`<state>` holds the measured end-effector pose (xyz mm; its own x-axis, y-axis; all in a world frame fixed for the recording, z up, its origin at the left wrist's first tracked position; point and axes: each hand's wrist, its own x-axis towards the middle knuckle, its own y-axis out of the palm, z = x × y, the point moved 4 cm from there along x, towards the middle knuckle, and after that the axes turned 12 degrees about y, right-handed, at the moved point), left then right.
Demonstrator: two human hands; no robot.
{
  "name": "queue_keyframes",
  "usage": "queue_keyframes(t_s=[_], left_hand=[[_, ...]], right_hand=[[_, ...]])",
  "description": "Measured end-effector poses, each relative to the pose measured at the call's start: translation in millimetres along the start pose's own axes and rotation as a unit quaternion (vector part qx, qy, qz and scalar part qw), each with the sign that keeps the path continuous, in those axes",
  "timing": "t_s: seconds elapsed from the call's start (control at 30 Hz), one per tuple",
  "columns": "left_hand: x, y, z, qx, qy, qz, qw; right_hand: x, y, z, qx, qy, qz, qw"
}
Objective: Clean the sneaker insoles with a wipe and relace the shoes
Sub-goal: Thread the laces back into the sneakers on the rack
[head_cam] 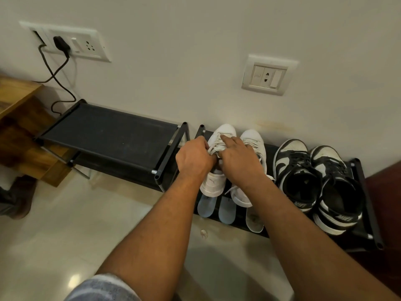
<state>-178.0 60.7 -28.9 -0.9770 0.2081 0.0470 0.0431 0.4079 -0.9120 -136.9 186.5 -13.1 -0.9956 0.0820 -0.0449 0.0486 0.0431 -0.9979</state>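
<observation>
Past a blue-grey sleeve (102,287) at the bottom edge, reaches both bare arms to the left white sneaker (213,183) on the right-hand rack (368,213); grips its laces (213,148) in the curled fingers of the left hand (194,158) and lays the right hand (239,160) over them, fingers mostly straight, thumb hidden, blocking tongue and eyelets. Shows two white sneakers, the right white sneaker (253,140) just beside; three insoles at their heels, two pale blue insoles (205,206) and one white insole (254,220); two black-and-white sneakers (297,174) further right; two black racks, two wall sockets (269,74), one charger (61,45).
</observation>
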Motion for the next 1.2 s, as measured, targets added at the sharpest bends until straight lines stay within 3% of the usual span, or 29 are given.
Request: queue_keyframes(t_s=[0.2,0.37,0.43,0.7,1.2], left_hand=[[3.6,3.9,-3.1,0.021,-0.042,0.021,0.999],[4.3,4.5,-1.8,0.020,-0.045,0.037,0.998],[5.2,2.3,1.1,0.005,-0.035,0.039,0.999],[14.2,-7.9,27.7,-0.193,-0.008,0.145,0.970],[5.0,-13.4,33.8,-0.251,0.039,0.216,0.943]], right_hand=[[1.7,-30.0,-15.1,0.037,0.029,-0.004,0.999],[-11.0,-8.9,-0.3,0.048,0.001,0.178,0.983],[-17.3,-1.0,6.1,0.035,-0.012,0.208,0.977],[-15.6,3.1,21.6,-0.012,-0.005,0.189,0.982],[2.4,5.2,32.7,-0.038,0.085,0.162,0.982]])
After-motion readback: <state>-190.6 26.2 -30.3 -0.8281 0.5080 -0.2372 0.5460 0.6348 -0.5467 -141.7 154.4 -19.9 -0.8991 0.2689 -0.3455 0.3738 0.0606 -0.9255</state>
